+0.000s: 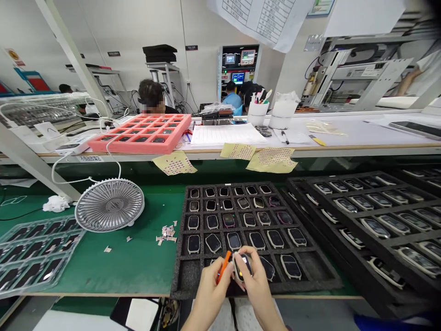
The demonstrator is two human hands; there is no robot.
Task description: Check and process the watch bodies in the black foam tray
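Observation:
My left hand [214,281] is closed around a thin orange stick-like tool [224,265], its upper end pointing up and right. Between the fingers of my right hand [255,278] is a smartwatch case [237,268] with a pale frame and dark face; lit spots show on it. The two hands meet over the front of a black foam tray [179,287]. Rows of smartwatch cases, such as one at the right front [291,266], lie in its square compartments. My fingers hide part of the held watch and the tool's lower end.
Stacked foam trays [347,227] of watches stand to the right. On the left are a round grey fan [109,205], a clear plastic tray [37,257] and scattered small tabs [167,234]. A pink foam tray [138,146] and paper sheets [225,134] occupy the shelf above.

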